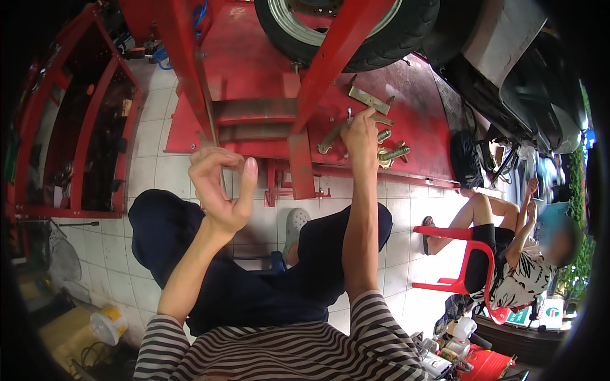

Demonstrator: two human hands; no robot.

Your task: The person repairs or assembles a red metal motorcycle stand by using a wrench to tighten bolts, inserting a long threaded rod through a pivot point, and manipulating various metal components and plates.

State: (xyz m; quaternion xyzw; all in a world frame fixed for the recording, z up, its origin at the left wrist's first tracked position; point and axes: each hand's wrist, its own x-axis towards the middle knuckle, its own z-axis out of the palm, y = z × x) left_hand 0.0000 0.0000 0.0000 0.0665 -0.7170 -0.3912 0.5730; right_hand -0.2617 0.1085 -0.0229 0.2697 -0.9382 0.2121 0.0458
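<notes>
The right hand (pixel 361 136) hides part of a curved metal piece (pixel 329 138); its grip cannot be told. The top edge cuts off the tyre (pixel 406 46), and dark trousers (pixel 321 238) partly cover a grey clog (pixel 295 224).

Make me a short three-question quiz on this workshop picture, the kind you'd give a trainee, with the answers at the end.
1. True or false: the bare left hand grips the black rubber tyre.
2. Choose one. Nearest to the bare right hand are:
A. the black rubber tyre
B. the brass-toned threaded metal parts
C. the grey perforated clog
3. Fill in: the person in a white-and-black patterned top sits on a red plastic ____.

Key:
1. False; it is apart from the tyre, fingers curled, nothing visible in it.
2. B
3. Chair
</notes>
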